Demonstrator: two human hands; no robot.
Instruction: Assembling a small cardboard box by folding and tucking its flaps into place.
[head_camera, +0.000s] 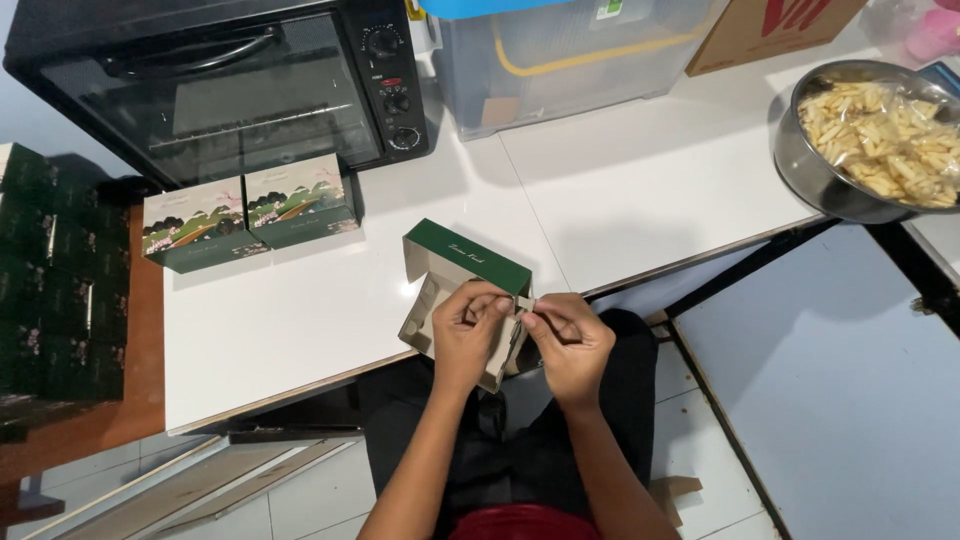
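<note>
Folding a half-formed green carton (462, 290) at the surface's (620, 190) near edge: left hand (468, 330) and right hand (568, 340) pinch its flap, unclosed. Two finished cartons (250, 212) stand at the far-left corner.

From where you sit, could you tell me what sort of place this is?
Probably a small home food-packing workspace: a black oven, a metal bowl of pale snack sticks, and finished boxes beside the open box both hands fold.

An open green carton (463, 290) lies below-right of the black oven (220, 85); two closed green scenic boxes (250, 212) sit just below it.
</note>
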